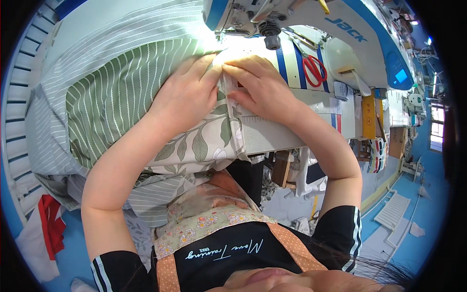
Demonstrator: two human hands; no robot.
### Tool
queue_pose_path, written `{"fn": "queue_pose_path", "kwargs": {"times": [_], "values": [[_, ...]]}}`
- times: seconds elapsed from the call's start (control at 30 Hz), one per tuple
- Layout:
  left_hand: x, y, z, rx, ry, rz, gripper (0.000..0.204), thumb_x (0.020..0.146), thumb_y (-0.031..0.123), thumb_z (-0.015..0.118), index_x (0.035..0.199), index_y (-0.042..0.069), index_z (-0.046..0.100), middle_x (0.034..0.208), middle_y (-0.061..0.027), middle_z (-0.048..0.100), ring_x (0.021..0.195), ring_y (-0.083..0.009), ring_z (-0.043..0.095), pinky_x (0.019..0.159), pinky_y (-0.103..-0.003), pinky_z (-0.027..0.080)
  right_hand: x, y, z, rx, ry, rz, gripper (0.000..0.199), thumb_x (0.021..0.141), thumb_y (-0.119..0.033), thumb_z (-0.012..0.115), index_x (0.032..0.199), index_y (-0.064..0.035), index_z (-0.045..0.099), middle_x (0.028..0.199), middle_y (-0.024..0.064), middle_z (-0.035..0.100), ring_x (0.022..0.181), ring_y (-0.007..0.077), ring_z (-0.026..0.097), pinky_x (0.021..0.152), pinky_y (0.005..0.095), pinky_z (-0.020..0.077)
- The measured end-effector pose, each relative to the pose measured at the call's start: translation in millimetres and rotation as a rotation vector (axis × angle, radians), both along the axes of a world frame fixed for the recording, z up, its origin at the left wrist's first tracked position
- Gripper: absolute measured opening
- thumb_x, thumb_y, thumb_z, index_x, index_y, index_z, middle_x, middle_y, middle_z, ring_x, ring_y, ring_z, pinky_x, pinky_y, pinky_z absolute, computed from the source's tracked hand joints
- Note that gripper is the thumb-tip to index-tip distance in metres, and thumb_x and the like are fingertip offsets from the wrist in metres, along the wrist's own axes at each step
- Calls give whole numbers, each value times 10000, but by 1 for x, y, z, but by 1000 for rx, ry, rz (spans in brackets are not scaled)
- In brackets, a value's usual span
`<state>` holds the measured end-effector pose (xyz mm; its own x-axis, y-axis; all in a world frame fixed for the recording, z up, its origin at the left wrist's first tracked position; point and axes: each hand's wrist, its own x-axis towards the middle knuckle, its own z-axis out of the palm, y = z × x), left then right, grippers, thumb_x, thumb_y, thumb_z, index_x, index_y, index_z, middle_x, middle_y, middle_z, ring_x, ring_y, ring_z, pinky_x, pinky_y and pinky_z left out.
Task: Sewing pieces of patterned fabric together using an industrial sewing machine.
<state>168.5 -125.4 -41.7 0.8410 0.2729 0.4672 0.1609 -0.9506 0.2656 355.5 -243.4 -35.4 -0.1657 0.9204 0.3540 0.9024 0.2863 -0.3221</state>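
A large piece of fabric lies across the sewing machine's bed, with a green white-striped part (114, 87) and a cream leaf-print part (194, 138). My left hand (187, 92) rests on it, fingers bent and gripping the cloth close to the edge. Opposite, my right hand (262, 85) has its fingers and thumb closed at the fabric's right edge. Both hands' fingertips nearly meet just in front of the sewing machine's (243, 24) needle area, where bright lamp light washes out detail.
Red-handled scissors (314, 70) lie on the machine table right of my right hand. A yellow box (369, 117) stands farther right. More grey striped fabric (48, 126) drapes over the left side, beside a white slatted rack (15, 112). Red and white cloth (51, 224) hangs lower left.
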Motion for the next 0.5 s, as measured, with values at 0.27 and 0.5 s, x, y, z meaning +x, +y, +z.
{"fn": "queue_pose_path", "kwargs": {"times": [0.27,0.5], "values": [[0,-2,-1,-131,61,32,456,862,94,641,1306,38,553,1343,-147,557,1206,-372,542,1034,-448,465,1,1,-1,-7,-27,12,531,802,-231,746,1274,-38,601,1313,115,568,1194,323,540,1028,446,421],[-1,-2,2,-15,42,43,462,832,107,656,1270,-2,554,1251,-124,584,1116,-312,586,938,-392,532,0,1,2,-12,-31,20,522,811,-239,739,1273,-38,601,1333,112,562,1190,318,541,1027,443,420]]}}
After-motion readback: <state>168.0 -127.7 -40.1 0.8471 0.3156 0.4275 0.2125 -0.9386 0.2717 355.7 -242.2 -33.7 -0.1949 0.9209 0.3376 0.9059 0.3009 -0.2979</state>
